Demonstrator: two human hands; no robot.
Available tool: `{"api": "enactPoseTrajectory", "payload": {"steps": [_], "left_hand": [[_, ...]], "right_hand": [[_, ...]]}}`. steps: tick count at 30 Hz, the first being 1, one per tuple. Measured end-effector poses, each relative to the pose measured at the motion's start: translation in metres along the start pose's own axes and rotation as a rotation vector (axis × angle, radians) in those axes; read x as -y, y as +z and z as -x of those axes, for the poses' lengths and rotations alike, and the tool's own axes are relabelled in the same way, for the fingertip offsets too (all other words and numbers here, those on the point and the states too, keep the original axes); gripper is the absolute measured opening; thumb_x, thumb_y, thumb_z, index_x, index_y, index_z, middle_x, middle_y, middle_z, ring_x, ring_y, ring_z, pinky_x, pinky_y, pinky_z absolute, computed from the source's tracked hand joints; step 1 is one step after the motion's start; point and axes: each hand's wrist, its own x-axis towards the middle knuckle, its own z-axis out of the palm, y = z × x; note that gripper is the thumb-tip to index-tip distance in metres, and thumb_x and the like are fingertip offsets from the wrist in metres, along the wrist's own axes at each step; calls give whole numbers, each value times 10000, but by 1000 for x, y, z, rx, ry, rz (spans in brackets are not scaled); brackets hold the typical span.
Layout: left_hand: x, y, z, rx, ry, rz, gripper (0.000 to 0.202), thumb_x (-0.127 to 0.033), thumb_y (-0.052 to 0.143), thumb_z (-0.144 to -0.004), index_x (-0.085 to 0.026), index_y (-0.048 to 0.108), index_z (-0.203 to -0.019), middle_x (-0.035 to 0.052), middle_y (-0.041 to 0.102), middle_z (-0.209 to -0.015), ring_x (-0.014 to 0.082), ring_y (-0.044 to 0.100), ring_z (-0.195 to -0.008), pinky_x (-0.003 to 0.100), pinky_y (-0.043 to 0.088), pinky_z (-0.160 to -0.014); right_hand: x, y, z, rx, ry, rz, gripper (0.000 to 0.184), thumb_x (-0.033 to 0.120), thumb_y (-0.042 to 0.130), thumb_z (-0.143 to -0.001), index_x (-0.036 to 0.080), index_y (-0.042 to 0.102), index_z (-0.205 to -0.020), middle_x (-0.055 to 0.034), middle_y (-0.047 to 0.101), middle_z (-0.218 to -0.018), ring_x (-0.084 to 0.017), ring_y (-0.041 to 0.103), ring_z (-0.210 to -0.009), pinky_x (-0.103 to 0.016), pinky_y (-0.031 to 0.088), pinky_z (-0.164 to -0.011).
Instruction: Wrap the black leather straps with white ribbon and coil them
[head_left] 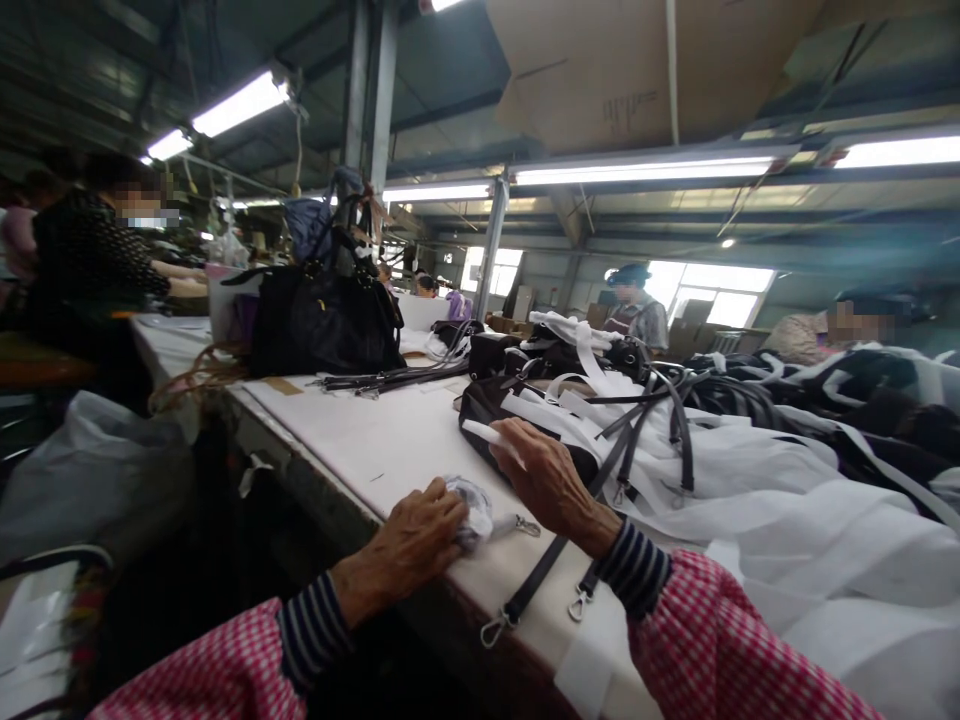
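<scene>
My left hand [416, 535] rests at the near edge of the white table [390, 440], its fingers closed round a small crumpled clear plastic wrap [472, 508] with a metal clasp hanging from it. My right hand [547, 475] lies on a black bag [487, 405], holding a white strip [491, 440] between thumb and fingers. A dark strap [540, 580] with metal snap hooks runs under my right wrist to the table edge.
White dust bags [787, 500] and black straps pile up on the right. A large black handbag [322, 320] stands at the far left of the table. Other people work at the left and far back. A grey plastic sack [90, 470] sits below left.
</scene>
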Motion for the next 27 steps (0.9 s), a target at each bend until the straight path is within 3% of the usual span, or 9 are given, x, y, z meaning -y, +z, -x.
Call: {"api": "enactPoseTrajectory", "payload": {"steps": [5,7,10,12,15,18,20,23,27], "left_hand": [[7,-11,-18,-173,-149,224,127,-239,686,-772,-188,652,-883,73,639,-943,294,580,-965,452,484,-883],[10,-18,-19,-235,-236,379,259,-404,619,-864,-166,655,-961,88,662,-962,273,622,-920,423,528,-818],[11,-20,-14,-301,-343,610,504,-565,360,-974,-141,599,-1108,123,691,-1073,249,686,-945,380,592,-761],[11,-14,-6,-326,-418,699,548,-584,296,-975,-132,577,-1104,149,698,-1105,250,709,-981,380,613,-775],[16,-5,6,-305,-547,712,519,-608,413,-911,-129,612,-942,156,733,-947,278,743,-887,390,618,-722],[25,-8,14,-312,-637,575,449,-580,563,-827,-142,633,-893,129,722,-836,300,735,-741,402,579,-627],[30,-17,16,-352,-622,439,396,-504,654,-767,-165,650,-972,116,720,-929,298,713,-768,420,552,-683],[31,-31,12,-369,-474,285,360,-417,684,-758,-230,680,-1065,83,694,-1150,300,648,-1032,414,501,-876],[26,-35,6,-104,-240,168,229,-396,639,-816,-246,735,-960,63,690,-1034,290,597,-1038,391,477,-904]], "right_hand": [[5,-25,21,-164,57,-87,192,340,443,-1056,212,570,-989,-62,653,-898,-200,605,-778,-315,439,-733],[4,-30,29,-158,157,-136,202,351,487,-1035,218,538,-892,-27,634,-801,-182,587,-704,-304,429,-690],[0,-28,37,-70,310,-313,191,304,518,-996,218,497,-826,24,585,-694,-151,575,-632,-267,430,-632],[-4,-18,39,14,378,-435,69,236,502,-969,211,529,-910,31,596,-731,-133,580,-603,-243,436,-593],[-9,6,41,228,409,-408,111,216,474,-978,205,554,-1055,19,628,-767,-119,567,-557,-231,404,-546],[-10,29,44,396,379,-300,135,278,492,-1015,202,583,-950,4,630,-691,-132,580,-585,-239,366,-572],[-9,39,45,418,370,-275,175,291,510,-1019,202,582,-886,2,615,-668,-139,580,-613,-245,346,-597],[-7,44,40,392,384,-225,160,275,520,-1012,199,574,-882,-3,599,-695,-143,550,-647,-258,316,-623],[-5,46,22,326,391,-174,163,288,573,-984,192,564,-852,-5,600,-757,-147,535,-707,-255,313,-645]]}}
